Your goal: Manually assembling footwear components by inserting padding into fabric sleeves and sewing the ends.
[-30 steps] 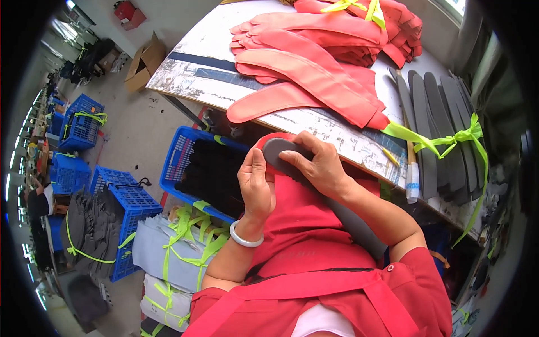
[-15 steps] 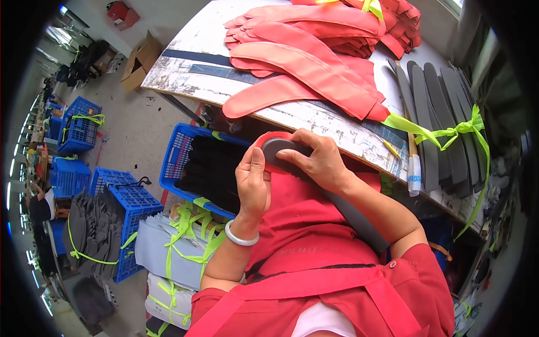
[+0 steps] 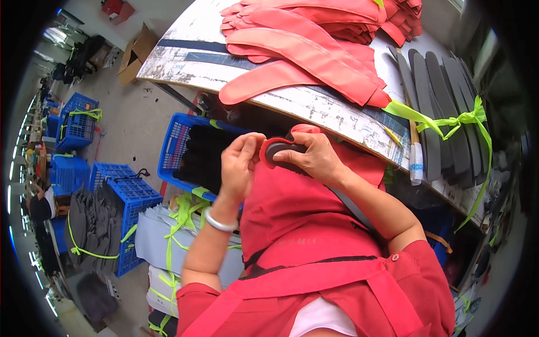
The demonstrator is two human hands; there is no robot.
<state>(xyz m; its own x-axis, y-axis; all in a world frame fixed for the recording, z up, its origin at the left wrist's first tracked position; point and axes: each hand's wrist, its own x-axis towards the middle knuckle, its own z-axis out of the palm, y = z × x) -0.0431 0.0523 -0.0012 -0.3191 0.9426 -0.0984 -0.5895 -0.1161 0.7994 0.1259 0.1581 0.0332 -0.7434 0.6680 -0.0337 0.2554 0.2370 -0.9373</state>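
A long dark grey strip (image 3: 285,155) with a rounded end lies against a red cover (image 3: 264,153), whose edge curls around that end. My right hand (image 3: 321,158) grips both, its thumb pressed on the grey face and its fingers behind. The strip's lower part runs under my right forearm. My left hand (image 3: 238,163) is closed, thumb and fingertips pinched at the left edge of the red cover. A white bangle (image 3: 220,221) circles my left wrist.
Red sewn strips (image 3: 314,62) are piled on the worn white table (image 3: 196,70). Grey strips (image 3: 435,118) tied with yellow-green ribbon (image 3: 449,124) lie at its right. A blue crate (image 3: 168,163) of black pieces, another blue crate (image 3: 132,191) and tied bundles (image 3: 160,230) stand at the left.
My left hand has shifted left and up, from around the strip's end to the cover's edge. My right hand has moved slightly left, and the strip's end is turned more tightly.
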